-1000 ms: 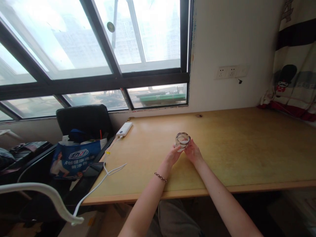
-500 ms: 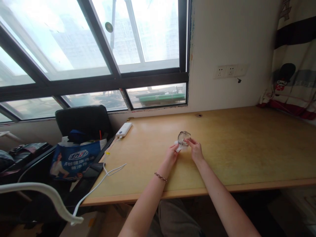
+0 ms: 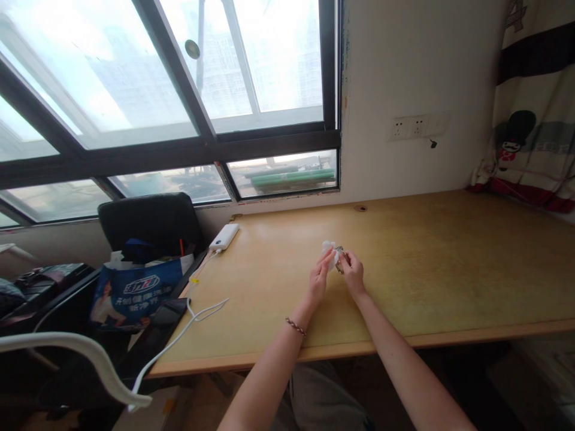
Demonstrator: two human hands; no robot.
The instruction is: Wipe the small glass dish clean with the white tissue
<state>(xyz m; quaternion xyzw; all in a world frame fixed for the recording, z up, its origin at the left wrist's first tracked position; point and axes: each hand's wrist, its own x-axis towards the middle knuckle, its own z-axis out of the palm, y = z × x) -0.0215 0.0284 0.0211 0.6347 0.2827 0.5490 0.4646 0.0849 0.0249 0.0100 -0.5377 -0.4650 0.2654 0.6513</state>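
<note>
My left hand (image 3: 320, 276) is closed on a crumpled white tissue (image 3: 328, 246), its fingers stretched forward and pressed together over it. The tissue lies against a small clear, round-looking object with a dark rim (image 3: 339, 248). My right hand (image 3: 353, 270) pinches this object at its right side, thumb and fingers bent round the edge. Most of the object is hidden by the tissue and fingers, so its exact kind cannot be made out. Both hands are close together above the wooden table (image 3: 422, 263). A braided bracelet (image 3: 295, 326) circles my left wrist.
At the table's left edge lies a white power bank (image 3: 224, 237) with a white cable (image 3: 200, 314) trailing down. A black chair (image 3: 150, 224) holds a blue bag (image 3: 140, 293) on the left. A white curved tube (image 3: 85, 353) crosses the lower left. Behind are a window and wall sockets (image 3: 417, 126).
My left hand has brought the tissue up and over the clear object, covering much of it. The object has turned in my right hand, and its round outline no longer shows.
</note>
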